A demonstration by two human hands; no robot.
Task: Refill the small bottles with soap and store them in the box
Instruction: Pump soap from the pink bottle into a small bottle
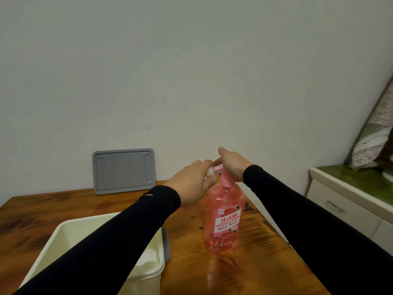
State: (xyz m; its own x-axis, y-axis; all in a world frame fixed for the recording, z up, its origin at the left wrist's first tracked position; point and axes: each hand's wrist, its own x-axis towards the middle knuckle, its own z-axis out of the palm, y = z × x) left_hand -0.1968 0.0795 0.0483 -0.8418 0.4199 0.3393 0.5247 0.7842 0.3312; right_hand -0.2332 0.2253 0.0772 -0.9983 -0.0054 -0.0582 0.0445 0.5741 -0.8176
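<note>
The small bottle (209,174) is clear and looks light and slick; it's pinched in the left hand (192,184) right at the pump spout (218,167), so I'd grip its body, not the neck; right hand (231,165) rests flat-ish on the pump head, fingers straightish; the big pink soap bottle (223,220) looks heavy and stable; the cream box (102,248) sits at 8 o'clock, its grey lid (124,170) leaning at 10 o'clock.
</note>
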